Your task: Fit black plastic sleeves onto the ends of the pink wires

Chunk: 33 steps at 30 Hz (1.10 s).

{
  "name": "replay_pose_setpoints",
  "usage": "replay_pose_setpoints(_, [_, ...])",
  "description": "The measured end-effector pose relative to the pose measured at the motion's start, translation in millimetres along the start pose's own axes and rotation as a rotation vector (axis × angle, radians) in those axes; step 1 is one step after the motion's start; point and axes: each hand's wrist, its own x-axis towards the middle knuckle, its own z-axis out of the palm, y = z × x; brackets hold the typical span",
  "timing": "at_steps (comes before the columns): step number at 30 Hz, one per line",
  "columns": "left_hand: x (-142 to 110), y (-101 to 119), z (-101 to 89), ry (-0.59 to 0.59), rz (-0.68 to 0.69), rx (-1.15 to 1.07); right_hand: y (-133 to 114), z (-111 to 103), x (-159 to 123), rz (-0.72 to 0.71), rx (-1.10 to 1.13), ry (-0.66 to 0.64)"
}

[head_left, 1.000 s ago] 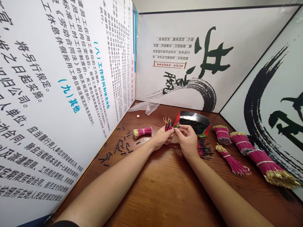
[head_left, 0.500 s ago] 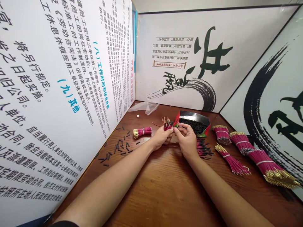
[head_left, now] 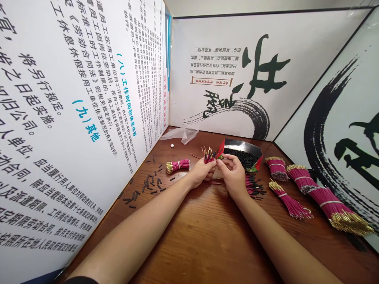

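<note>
My left hand (head_left: 201, 173) is closed around a bundle of magenta wires (head_left: 209, 156). Their tips point up and away, some bare gold and some covered by black sleeves. Beside it, my right hand (head_left: 233, 170) pinches thumb and forefinger together at the bundle's right edge; what lies between those fingertips is too small to make out. Just beyond the right hand stands an open box (head_left: 220, 148) with red sides, holding many black sleeves (head_left: 241, 157). Magenta wires with black-sleeved ends (head_left: 254, 186) lie on the table, partly hidden by my right wrist.
Loose black sleeves (head_left: 151, 184) are scattered at left, near a tied wire bundle (head_left: 180, 165). More tied bundles lie at right: a short one (head_left: 277, 169), a fanned one (head_left: 291, 202) and thick ones (head_left: 328, 197). A clear plastic bag (head_left: 186, 136) lies by the upright panels.
Almost nothing differs. The wire tips in my left hand have shifted very slightly, and my right hand stays pinched beside them.
</note>
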Motion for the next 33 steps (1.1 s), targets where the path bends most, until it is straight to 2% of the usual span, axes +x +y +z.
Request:
replay_pose_setpoints(3, [0.6, 1.1, 0.1, -0.001, 0.002, -0.026, -4.2, -11.5, 10.6, -0.081, -0.128, 0.073])
replay_pose_setpoints(6, [3.4, 1.2, -2.7, -0.024, -0.018, -0.086, -6.7, -31.4, 24.9, -0.178, -0.4, 0.184])
replay_pose_setpoints(8, [6.0, 0.4, -6.1, -0.062, -0.043, -0.109, -3.7, -44.0, 31.1, -0.218, -0.729, 0.154])
replay_pose_setpoints(10, [8.0, -0.9, -9.9, -0.114, -0.064, -0.112, 3.7, -52.4, 32.6, -0.244, -0.964, 0.078])
replay_pose_setpoints(14, [9.0, -2.6, -14.6, -0.185, -0.061, -0.142, 18.3, -55.9, 27.5, -0.333, -1.238, -0.052])
replay_pose_setpoints(18, [8.4, -2.0, -14.4, -0.183, -0.065, -0.202, 13.1, -52.0, 24.5, -0.263, -1.45, -0.177])
replay_pose_setpoints(22, [9.3, -1.1, -14.6, -0.151, -0.099, -0.209, 0.1, -48.8, 24.1, -0.18, -1.548, -0.274])
replay_pose_setpoints(29, [9.1, 0.6, -14.1, -0.125, -0.136, -0.199, -2.8, -47.9, 23.6, -0.163, -1.571, -0.289])
replay_pose_setpoints(33, [7.7, 0.2, -10.9, -0.107, -0.112, -0.174, -1.6, -48.4, 24.1, -0.154, -1.575, -0.3])
